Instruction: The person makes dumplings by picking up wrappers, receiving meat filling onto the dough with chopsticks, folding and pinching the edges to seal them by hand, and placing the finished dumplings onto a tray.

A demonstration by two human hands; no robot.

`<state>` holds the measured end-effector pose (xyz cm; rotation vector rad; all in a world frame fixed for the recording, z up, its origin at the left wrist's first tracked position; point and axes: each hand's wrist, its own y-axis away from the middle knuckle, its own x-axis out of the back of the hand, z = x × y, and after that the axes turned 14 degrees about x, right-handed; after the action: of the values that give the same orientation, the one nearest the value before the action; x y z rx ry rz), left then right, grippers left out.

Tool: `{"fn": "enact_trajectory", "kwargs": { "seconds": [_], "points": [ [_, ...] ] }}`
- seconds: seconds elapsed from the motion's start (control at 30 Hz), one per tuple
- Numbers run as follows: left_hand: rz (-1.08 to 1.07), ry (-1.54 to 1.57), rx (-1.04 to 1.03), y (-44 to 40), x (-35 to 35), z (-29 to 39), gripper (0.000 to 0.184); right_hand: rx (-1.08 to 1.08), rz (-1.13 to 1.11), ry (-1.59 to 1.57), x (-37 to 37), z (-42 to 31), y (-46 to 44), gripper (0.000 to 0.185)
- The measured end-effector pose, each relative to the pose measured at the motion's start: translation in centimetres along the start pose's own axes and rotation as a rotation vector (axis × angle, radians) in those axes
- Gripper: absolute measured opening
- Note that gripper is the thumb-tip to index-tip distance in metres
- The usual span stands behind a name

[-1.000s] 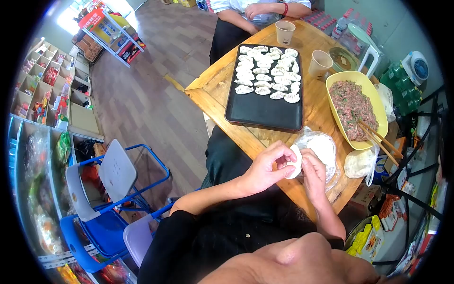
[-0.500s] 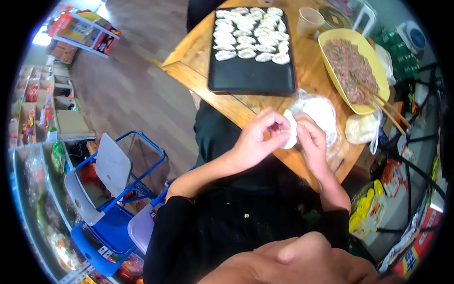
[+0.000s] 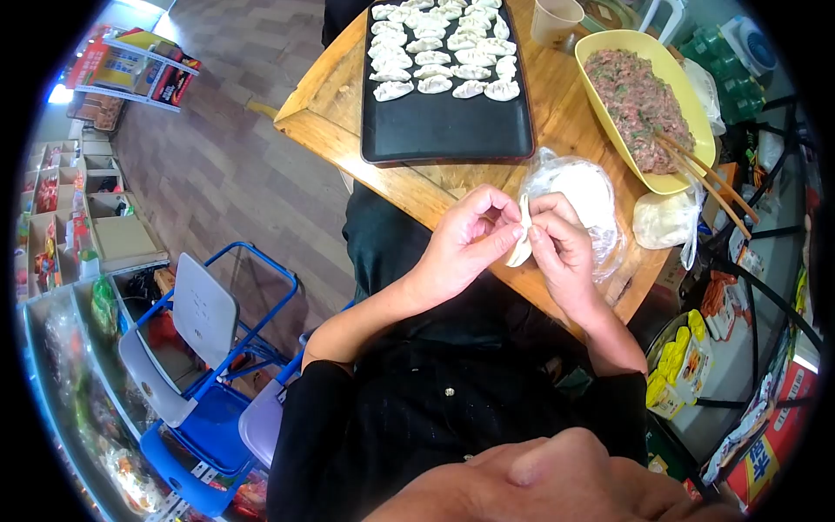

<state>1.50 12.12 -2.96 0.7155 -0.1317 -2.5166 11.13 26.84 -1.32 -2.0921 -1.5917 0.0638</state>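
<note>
A pale, folded dumpling [image 3: 521,247] is held over the table's front edge between both hands. My left hand [image 3: 470,239] pinches its edge from the left with thumb and forefinger. From the other side, my right hand [image 3: 561,248] grips it with thumb and fingers, close to the left fingertips. Just behind the right hand lies a clear plastic bag with a stack of round white wrappers [image 3: 584,193]. Finished dumplings [image 3: 432,58] stand in rows on a black tray [image 3: 448,126]. Minced meat filling [image 3: 635,109] fills a yellow bowl [image 3: 597,165], with chopsticks [image 3: 709,178] resting in it.
The wooden table [image 3: 326,113] carries a paper cup [image 3: 555,22] at the back and a knotted plastic bag [image 3: 663,219] at the right edge. Blue folding chairs [image 3: 209,426] stand at the left beside shelves of packaged goods [image 3: 78,383]. More packages [image 3: 683,365] lie at the right.
The right fingers have come up against the dumpling, closer to the left hand. The dumpling now appears narrower, turned edge-on. The whole view has shifted slightly, so the tray sits further up and left.
</note>
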Motion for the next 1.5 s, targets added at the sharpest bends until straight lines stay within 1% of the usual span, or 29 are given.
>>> {"fn": "enact_trajectory", "kwargs": {
  "seconds": [0.13, 0.23, 0.33, 0.4, 0.53, 0.6, 0.63, 0.7, 0.8, 0.9, 0.93, 0.97, 1.0, 1.13, 1.2, 1.23, 1.3, 1.37, 1.4, 1.43, 1.5],
  "points": [
    [-0.008, 0.041, 0.015, 0.1, 0.0, 0.2, 0.016, -0.004, -0.006, 0.017, 0.0, 0.1, 0.0, 0.004],
    [-0.002, 0.021, 0.053, 0.3, -0.1, 0.5, 0.017, -0.058, -0.003, 0.002, 0.0, -0.1, 0.0, 0.005],
    [0.020, -0.037, 0.011, 0.3, -0.1, 0.4, 0.018, -0.004, -0.004, 0.028, -0.1, 0.0, -0.1, 0.006],
    [0.041, -0.028, 0.065, 0.4, -0.1, 0.5, 0.017, 0.053, 0.010, 0.082, -0.1, 0.3, 0.0, 0.007],
    [0.004, 0.001, 0.036, 0.2, 0.2, 0.1, 0.017, 0.051, 0.013, 0.078, 0.0, 0.1, 0.1, 0.006],
    [-0.040, 0.103, 0.113, 0.3, 0.3, 0.1, 0.019, 0.057, 0.014, 0.089, -0.1, -0.3, 0.0, 0.003],
    [-0.039, 0.101, 0.111, 0.3, 0.3, 0.1, 0.019, 0.059, 0.014, 0.088, -0.1, -0.3, 0.0, 0.003],
    [0.007, 0.083, 0.074, 0.3, 0.2, 0.0, 0.023, 0.156, -0.026, 0.189, -0.2, -0.1, 0.1, 0.004],
    [0.012, 0.026, 0.093, 0.0, 1.0, -1.1, 0.029, 0.170, -0.038, 0.209, -0.1, -0.6, 0.0, 0.006],
    [0.025, -0.020, 0.135, 0.0, 1.0, -0.7, 0.032, 0.160, -0.005, 0.176, 0.2, -0.7, -0.2, 0.003],
    [-0.002, 0.016, 0.144, 0.1, 1.1, -0.8, 0.033, 0.194, -0.005, 0.172, 0.3, -0.7, -0.2, 0.003],
    [-0.032, 0.058, 0.161, 0.0, 1.3, -1.1, 0.033, 0.162, 0.025, 0.132, 0.3, -0.5, -0.1, 0.003],
    [-0.066, 0.048, 0.152, 0.0, 1.6, -1.1, 0.030, 0.125, 0.053, 0.092, 0.3, -0.4, -0.1, 0.004],
    [-0.041, 0.092, 0.173, -0.3, 2.0, -1.7, 0.026, 0.096, 0.058, 0.006, 0.9, -0.3, -0.1, 0.008],
    [-0.046, 0.080, 0.179, -0.5, 2.3, -1.3, 0.024, 0.008, 0.105, -0.017, 1.5, -0.3, -0.1, 0.012],
    [-0.048, 0.082, 0.184, -0.6, 2.2, -0.8, 0.024, 0.003, 0.107, -0.016, 1.9, -0.1, -0.1, 0.012],
    [0.041, 0.053, 0.127, -1.0, 2.0, 0.2, 0.021, -0.013, 0.310, -0.129, 2.9, 0.6, 0.2, 0.018],
    [0.068, -0.009, 0.061, -1.6, 2.1, 1.1, 0.018, -0.062, 0.502, -0.353, 4.1, 0.6, 0.1, 0.019],
    [0.068, -0.019, 0.051, -2.0, 2.1, 1.5, 0.017, -0.084, 0.565, -0.417, 4.9, 0.6, 0.2, 0.023],
    [0.068, -0.030, 0.037, -2.5, 2.1, 1.8, 0.016, -0.075, 0.616, -0.416, 5.7, 1.0, 0.4, 0.027],
    [0.059, -0.074, 0.046, -3.6, 2.2, 2.3, 0.014, -0.039, 0.714, -0.474, 6.6, 0.6, 0.2, 0.023]
  ]
}}
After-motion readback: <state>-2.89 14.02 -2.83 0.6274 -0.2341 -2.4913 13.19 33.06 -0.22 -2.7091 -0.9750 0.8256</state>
